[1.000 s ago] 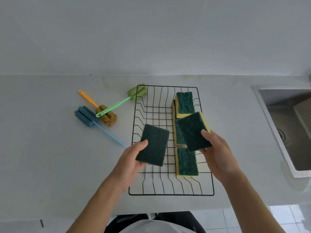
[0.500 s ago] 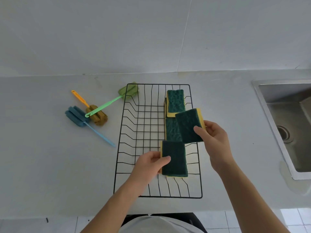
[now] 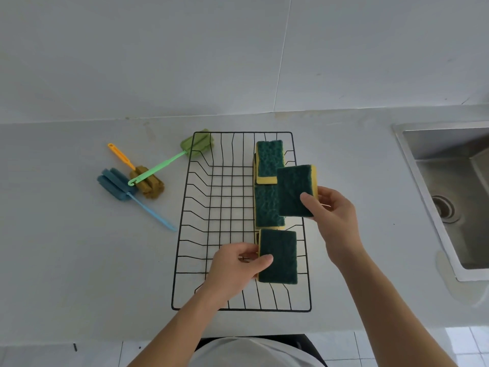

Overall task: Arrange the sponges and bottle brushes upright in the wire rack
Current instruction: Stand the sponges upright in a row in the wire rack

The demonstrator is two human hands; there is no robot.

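A black wire rack (image 3: 182,226) lies on the pale counter. Along its right side sit green-and-yellow sponges: one at the back (image 3: 269,157) and one in the middle (image 3: 266,207). My left hand (image 3: 235,268) grips a sponge (image 3: 279,256) at the near end of that row, low in the rack. My right hand (image 3: 334,215) holds another sponge (image 3: 293,189) above the rack's right edge, green face toward me. Left of the rack lie three bottle brushes: green (image 3: 169,162) with its head against the rack's back left corner, orange (image 3: 132,168), and blue (image 3: 132,194).
A steel sink (image 3: 449,186) is set into the counter at the right. A tiled wall rises behind the counter. The counter's front edge runs just below the rack, with my torso beneath it.
My left hand has carried its sponge rightward and down onto the near end of the row in the rack. My right hand with its sponge has lifted slightly back and right.
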